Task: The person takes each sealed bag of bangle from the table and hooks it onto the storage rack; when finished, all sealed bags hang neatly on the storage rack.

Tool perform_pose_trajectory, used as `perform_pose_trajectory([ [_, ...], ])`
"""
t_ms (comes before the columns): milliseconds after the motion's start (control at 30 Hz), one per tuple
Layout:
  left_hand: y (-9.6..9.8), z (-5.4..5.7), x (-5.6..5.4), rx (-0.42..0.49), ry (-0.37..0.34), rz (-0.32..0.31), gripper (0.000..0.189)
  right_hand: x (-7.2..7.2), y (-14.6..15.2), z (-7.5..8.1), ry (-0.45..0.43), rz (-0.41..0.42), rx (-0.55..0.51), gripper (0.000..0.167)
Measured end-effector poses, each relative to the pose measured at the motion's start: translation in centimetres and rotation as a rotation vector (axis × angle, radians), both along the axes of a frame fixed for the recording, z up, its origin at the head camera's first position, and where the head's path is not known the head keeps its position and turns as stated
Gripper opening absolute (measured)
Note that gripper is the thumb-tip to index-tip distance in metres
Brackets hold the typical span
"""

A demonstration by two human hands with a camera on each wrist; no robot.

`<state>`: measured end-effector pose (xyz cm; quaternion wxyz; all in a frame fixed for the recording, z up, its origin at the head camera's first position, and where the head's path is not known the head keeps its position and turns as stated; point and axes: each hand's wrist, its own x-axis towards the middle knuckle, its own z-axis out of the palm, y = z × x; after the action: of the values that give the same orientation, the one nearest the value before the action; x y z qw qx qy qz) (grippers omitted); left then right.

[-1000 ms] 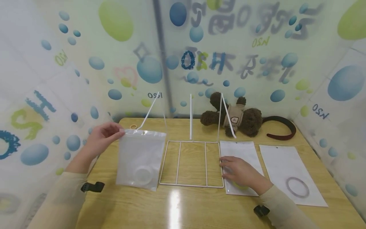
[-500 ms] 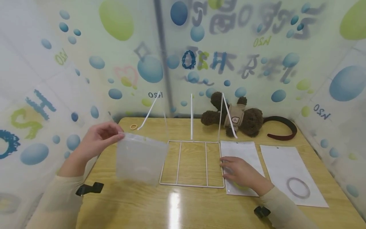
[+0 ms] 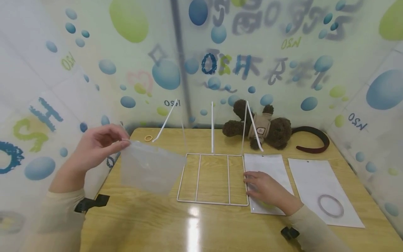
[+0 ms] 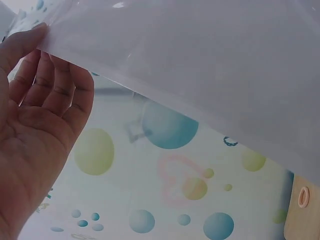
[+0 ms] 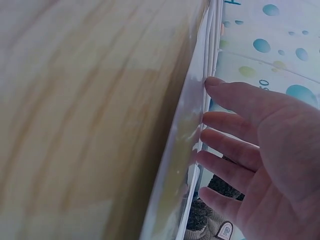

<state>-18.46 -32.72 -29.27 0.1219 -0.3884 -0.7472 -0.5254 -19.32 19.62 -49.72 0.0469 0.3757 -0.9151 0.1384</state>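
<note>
Between thumb and fingers, my left hand [image 3: 99,148] pinches the top corner of a translucent plastic zip bag [image 3: 151,169]. The bag hangs slanted over the left of the table, and it spreads across the top of the left wrist view. A white wire rack [image 3: 214,203] lies in the middle, with three upright prongs behind it. My right hand [image 3: 267,190] rests at the rack's right side, over a white bag [image 3: 264,164] with something yellow inside [image 3: 266,204]. Its fingers [image 5: 230,145] are extended, tips right at the edge.
Another white bag [image 3: 308,171] with a ring-shaped item lies at the right. A brown teddy bear [image 3: 261,126] and a dark headband [image 3: 325,134] lie along the back. A small yellowish ring [image 3: 145,139] lies at the back left, near the left prong [image 3: 165,120].
The left hand has moved left and slightly up, away from the left prong, with the zip bag swinging up and tilting. The right hand stays at the rack's side.
</note>
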Motion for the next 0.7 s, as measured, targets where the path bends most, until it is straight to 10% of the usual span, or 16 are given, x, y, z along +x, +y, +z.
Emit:
perform_pose_trajectory([
  [700,0.1,1.5,-0.6,0.135,0.035,-0.029,0.017,0.0,0.0,-0.1,-0.015,-0.016,0.018,0.045],
])
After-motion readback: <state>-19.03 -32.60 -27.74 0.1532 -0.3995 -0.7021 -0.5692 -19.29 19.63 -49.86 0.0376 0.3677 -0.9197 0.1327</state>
